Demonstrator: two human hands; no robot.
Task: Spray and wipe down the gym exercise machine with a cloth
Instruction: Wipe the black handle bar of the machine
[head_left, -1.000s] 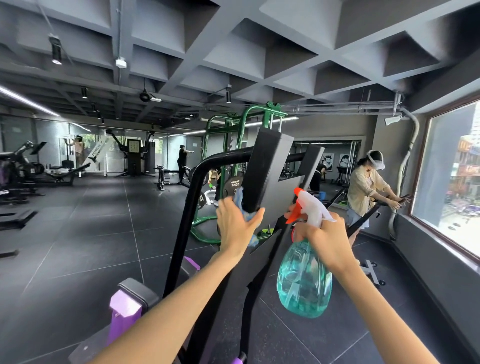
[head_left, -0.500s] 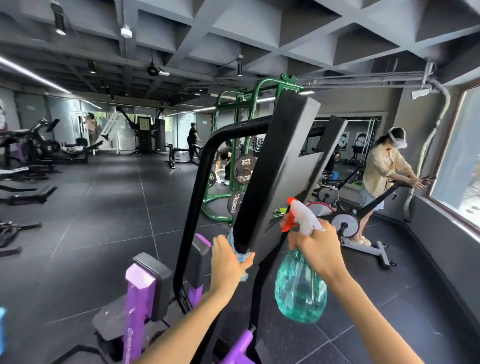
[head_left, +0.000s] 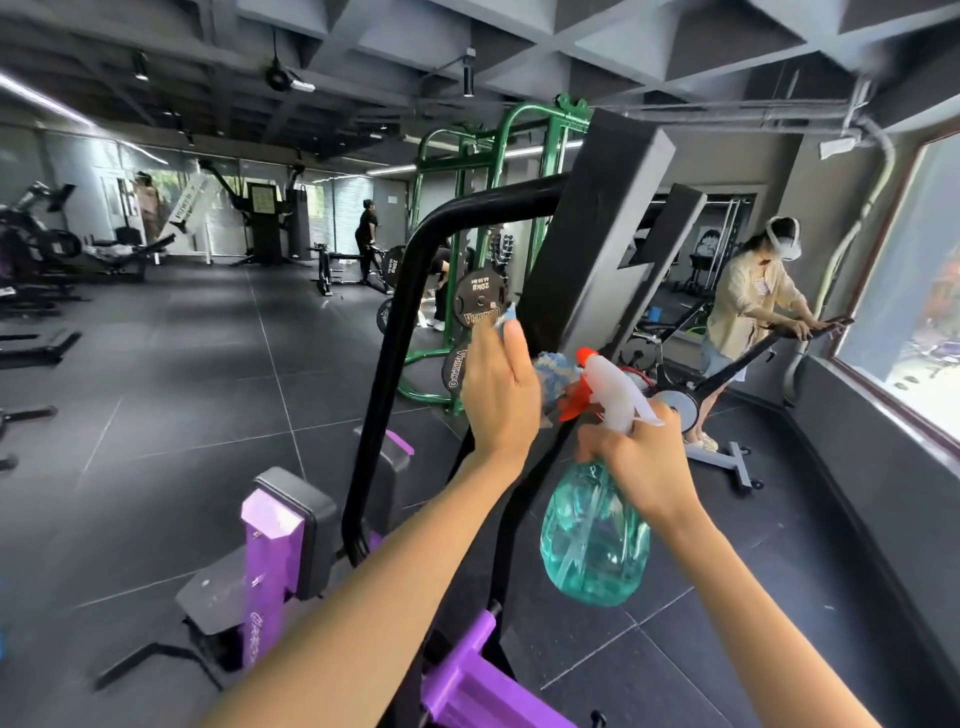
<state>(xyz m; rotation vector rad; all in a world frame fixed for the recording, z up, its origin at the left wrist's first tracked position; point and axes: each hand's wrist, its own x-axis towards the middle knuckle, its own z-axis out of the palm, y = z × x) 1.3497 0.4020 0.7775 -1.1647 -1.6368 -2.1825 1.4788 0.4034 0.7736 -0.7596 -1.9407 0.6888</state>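
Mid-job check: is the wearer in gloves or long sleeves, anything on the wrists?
No gloves: the left hand and right hand are bare. No sleeve shows on either forearm down to the frame's edge, and no watch, band or ring is visible from this side.

black bar (head_left: 395, 332) left, slanted pad (head_left: 597, 234) ahead, gap between

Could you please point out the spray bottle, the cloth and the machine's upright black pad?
spray bottle (head_left: 592, 540): head view, on its teal body.
cloth (head_left: 551, 370): head view, on its blue bunched part.
black pad (head_left: 597, 234): head view, on its broad face.
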